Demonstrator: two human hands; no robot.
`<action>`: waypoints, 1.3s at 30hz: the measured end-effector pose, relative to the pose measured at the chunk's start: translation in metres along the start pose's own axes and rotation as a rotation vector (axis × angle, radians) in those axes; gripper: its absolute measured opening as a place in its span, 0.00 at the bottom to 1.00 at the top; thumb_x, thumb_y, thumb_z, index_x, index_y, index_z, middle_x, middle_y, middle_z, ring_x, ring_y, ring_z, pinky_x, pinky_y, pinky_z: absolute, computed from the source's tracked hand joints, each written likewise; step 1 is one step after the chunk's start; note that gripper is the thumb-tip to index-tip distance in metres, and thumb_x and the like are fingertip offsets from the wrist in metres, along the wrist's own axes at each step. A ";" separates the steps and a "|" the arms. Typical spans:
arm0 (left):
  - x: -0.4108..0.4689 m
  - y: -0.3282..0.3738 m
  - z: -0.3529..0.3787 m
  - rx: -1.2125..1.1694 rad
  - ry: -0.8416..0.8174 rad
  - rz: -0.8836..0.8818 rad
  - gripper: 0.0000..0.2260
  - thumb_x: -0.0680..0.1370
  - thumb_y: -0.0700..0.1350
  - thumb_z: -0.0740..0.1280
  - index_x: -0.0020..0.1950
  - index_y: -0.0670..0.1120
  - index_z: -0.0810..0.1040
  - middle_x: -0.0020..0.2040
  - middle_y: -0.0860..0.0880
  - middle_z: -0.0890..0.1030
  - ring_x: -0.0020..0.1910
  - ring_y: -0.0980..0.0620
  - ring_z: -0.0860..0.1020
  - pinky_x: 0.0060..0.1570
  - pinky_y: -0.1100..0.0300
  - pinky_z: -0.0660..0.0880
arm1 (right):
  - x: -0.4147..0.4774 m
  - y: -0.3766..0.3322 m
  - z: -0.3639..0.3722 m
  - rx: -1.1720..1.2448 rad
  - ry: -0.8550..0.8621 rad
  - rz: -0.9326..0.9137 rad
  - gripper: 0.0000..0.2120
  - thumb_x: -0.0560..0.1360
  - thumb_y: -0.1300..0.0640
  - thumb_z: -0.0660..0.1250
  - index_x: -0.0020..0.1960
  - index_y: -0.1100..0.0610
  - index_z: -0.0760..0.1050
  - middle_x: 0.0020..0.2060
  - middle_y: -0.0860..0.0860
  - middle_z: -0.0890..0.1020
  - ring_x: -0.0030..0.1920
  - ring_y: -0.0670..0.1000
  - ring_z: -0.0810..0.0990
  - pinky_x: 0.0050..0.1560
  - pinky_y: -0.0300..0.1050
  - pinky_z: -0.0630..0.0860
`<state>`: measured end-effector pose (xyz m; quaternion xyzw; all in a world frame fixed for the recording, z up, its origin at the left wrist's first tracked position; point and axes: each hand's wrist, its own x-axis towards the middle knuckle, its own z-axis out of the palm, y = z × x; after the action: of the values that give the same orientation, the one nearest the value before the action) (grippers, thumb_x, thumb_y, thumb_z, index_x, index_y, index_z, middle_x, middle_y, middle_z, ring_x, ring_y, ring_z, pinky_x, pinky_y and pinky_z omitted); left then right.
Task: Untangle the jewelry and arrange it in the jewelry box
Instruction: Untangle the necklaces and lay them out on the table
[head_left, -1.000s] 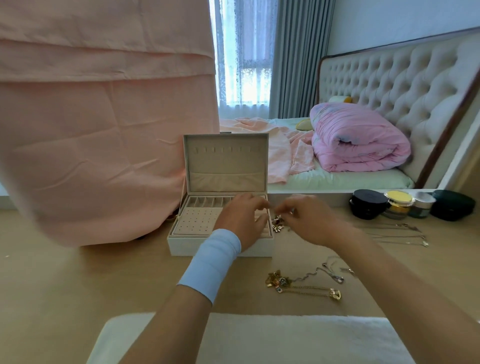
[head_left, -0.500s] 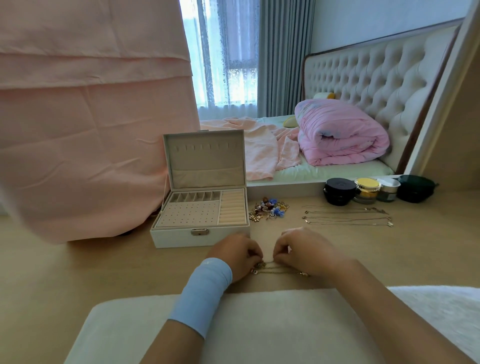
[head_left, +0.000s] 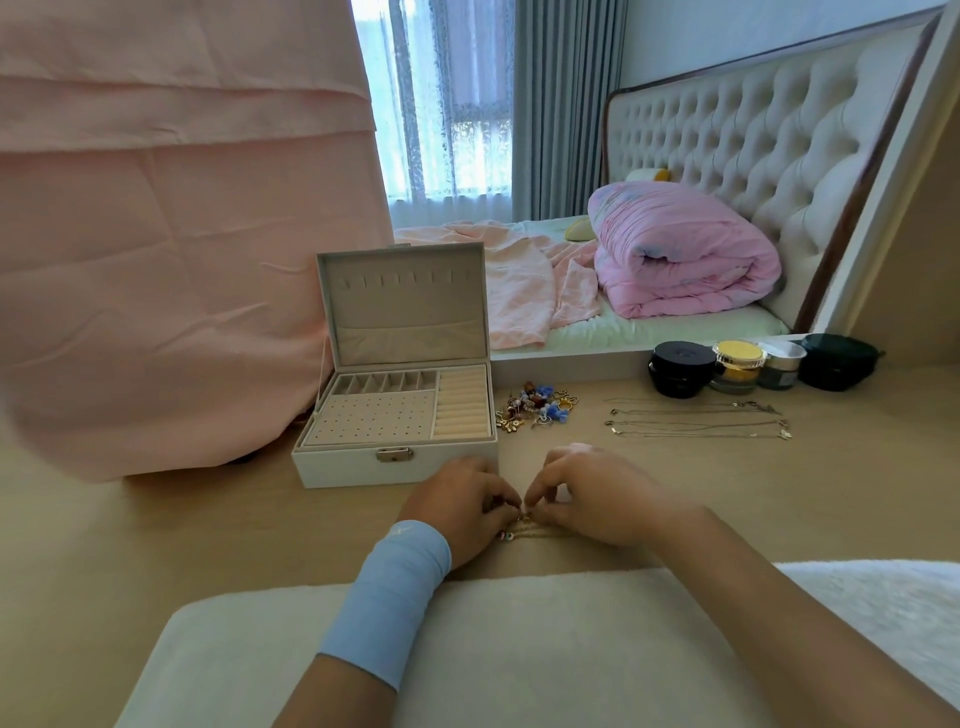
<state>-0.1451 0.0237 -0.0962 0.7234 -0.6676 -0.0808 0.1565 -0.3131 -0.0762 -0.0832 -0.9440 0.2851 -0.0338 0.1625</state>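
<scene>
One thin, tangled gold chain (head_left: 535, 531) is pinched by the curled left hand (head_left: 460, 512) and right hand (head_left: 589, 493), nearer than the rectangular, velvet-lined jewelry box (head_left: 353, 465).

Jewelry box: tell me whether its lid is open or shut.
Open. The jewelry box has its lid standing upright behind the tray, so the padded compartments show.

The left hand (head_left: 462, 512) (blue band (head_left: 387, 597) on its wrist) and the right hand (head_left: 592, 499) meet on the desk (head_left: 156, 545) just in front of the open jewelry box (head_left: 343, 466), fingertips pinching a tangled gold chain (head_left: 531, 530). Beyond lie heaped trinkets (head_left: 535, 408) and several necklaces (head_left: 696, 421) in straight lines.
</scene>
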 end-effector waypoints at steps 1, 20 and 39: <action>0.000 -0.001 -0.001 0.000 -0.001 0.001 0.10 0.79 0.53 0.65 0.57 0.57 0.82 0.50 0.54 0.73 0.52 0.54 0.72 0.48 0.62 0.69 | 0.002 -0.002 0.001 0.008 0.012 -0.008 0.07 0.79 0.46 0.68 0.56 0.41 0.82 0.52 0.39 0.77 0.53 0.42 0.74 0.54 0.40 0.73; -0.001 -0.013 0.007 -0.478 0.171 -0.052 0.05 0.78 0.43 0.67 0.44 0.52 0.78 0.38 0.57 0.81 0.39 0.60 0.77 0.43 0.68 0.72 | 0.008 -0.004 0.013 0.367 0.090 0.039 0.02 0.77 0.48 0.71 0.49 0.42 0.83 0.47 0.39 0.82 0.48 0.42 0.78 0.51 0.41 0.75; -0.001 -0.007 -0.008 -0.918 0.110 -0.139 0.09 0.82 0.44 0.61 0.45 0.45 0.78 0.40 0.50 0.80 0.36 0.55 0.77 0.37 0.64 0.74 | 0.005 -0.014 0.000 0.898 -0.004 0.080 0.17 0.86 0.54 0.52 0.41 0.56 0.71 0.40 0.53 0.83 0.42 0.50 0.80 0.51 0.49 0.74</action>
<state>-0.1360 0.0259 -0.0914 0.6256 -0.5033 -0.3396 0.4898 -0.3016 -0.0676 -0.0786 -0.7682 0.2781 -0.1462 0.5578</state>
